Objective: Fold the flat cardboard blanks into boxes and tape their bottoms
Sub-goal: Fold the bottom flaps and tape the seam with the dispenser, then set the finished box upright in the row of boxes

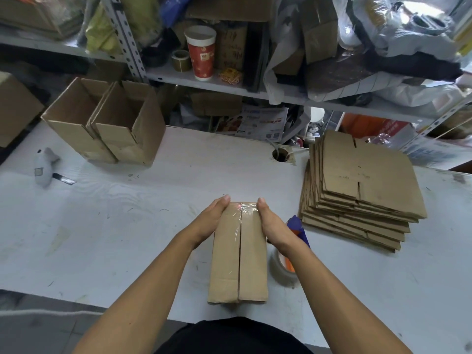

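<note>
A folded cardboard box (238,254) stands bottom-up on the white table (153,200) in front of me, its two bottom flaps meeting along a centre seam covered with clear tape. My left hand (210,221) lies flat against the box's far left edge, and my right hand (270,223) presses its far right edge, fingers straight. A tape dispenser (286,267) with a clear roll and blue handle sits just right of the box, partly hidden by my right forearm. A stack of flat cardboard blanks (362,190) lies at the right.
Two finished open boxes (107,123) stand at the table's back left. A white handheld scanner (44,166) lies at the far left. A cable hole (279,155) is at the back. Cluttered metal shelves with a red paper cup (201,52) rise behind the table.
</note>
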